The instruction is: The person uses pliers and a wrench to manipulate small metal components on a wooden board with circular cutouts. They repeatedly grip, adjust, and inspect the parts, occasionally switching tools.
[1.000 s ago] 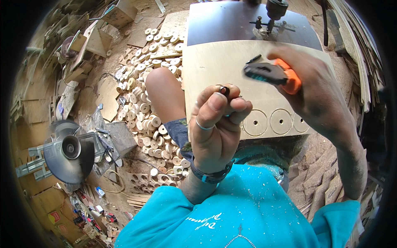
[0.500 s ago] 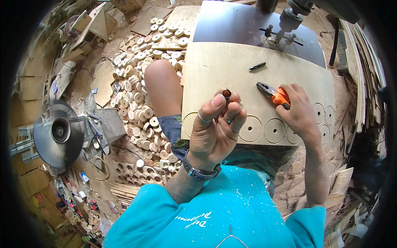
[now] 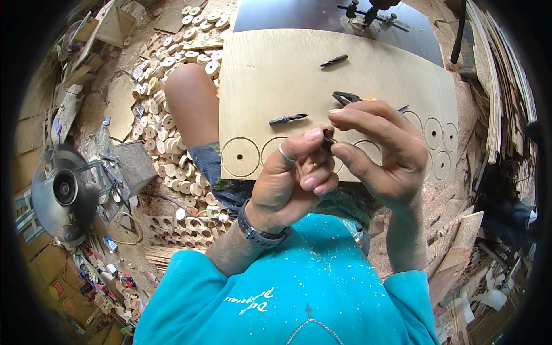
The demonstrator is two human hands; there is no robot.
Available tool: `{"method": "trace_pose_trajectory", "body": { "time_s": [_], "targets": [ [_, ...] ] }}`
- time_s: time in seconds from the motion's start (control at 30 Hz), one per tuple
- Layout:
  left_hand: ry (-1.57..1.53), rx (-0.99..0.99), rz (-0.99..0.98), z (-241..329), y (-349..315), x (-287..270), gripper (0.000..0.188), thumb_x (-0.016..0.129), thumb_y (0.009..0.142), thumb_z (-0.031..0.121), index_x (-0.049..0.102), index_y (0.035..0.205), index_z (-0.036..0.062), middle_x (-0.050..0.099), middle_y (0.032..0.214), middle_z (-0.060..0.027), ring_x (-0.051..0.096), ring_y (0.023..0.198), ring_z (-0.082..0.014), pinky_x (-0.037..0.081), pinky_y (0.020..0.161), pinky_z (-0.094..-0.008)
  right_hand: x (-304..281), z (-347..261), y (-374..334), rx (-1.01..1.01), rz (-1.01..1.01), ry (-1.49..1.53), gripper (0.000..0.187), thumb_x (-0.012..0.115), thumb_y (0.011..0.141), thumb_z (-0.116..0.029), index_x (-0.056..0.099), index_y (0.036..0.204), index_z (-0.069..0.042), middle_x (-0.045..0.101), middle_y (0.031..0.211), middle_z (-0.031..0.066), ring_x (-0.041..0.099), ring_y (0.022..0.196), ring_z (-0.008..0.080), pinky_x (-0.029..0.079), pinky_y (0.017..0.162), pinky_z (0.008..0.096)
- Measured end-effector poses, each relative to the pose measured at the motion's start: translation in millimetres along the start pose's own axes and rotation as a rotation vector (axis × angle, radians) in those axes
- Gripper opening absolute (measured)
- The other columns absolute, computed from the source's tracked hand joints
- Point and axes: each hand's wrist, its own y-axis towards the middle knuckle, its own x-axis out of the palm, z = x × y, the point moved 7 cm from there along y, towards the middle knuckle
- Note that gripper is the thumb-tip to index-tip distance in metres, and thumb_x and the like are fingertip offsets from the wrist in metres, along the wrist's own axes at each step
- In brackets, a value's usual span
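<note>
On the far left I see a circular saw [image 3: 60, 192] lying on the floor, and beside it a heap of small wooden discs [image 3: 167, 123] with centre holes, scattered up to my bare knee [image 3: 192, 103]. Across my lap lies a plywood sheet [image 3: 270, 69], serving as the desk, with ring cuts [image 3: 240, 157] scored along its near edge. 2 dark drill bits rest on it: a twist bit [image 3: 287, 119] near the middle and another bit [image 3: 334, 60] further up toward the drill press [image 3: 368, 14].

My left hand [image 3: 290, 184], with a ring on one finger and a wristwatch [image 3: 259, 233] below, has its thumb and forefinger pinched together on a small dark metal piece [image 3: 328, 134], held up in front of my chest, above the sheet's near edge. My right hand [image 3: 382, 152] meets it from the other side, thumb and forefinger closing on the same piece, so both sets of fingers are clamped on it and touching one another. Just behind the right hand, orange-handled pliers [image 3: 348, 99] lie on the sheet.

I judge the piece light, rigid and hard, probably smooth enough to slip; it is so small that it is mostly hidden, and I cannot tell its exact shape. A fingertip pinch across its sides seems the only usable hold; a drop would lose it in the sawdust [image 3: 402, 230]
</note>
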Motion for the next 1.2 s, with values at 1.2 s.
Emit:
{"method": "trace_pose_trajectory", "body": {
  "time_s": [1.2],
  "targets": [
    [2.087,0.666,-0.028,77,-8,1,0.022,0.074,0.086,0.008,0.072,0.107,0.0036,0.071,0.091,-0.0116,0.068,0.073,-0.0196,0.053,0.061,-0.03,22,65,-16,0.354,-0.053,-0.124,0.023,0.075,0.082,-0.004,0.073,0.105,0.002,0.073,0.09,0.0098,0.07,0.081,0.0135,0.056,0.075,0.0255]
  ]
}}
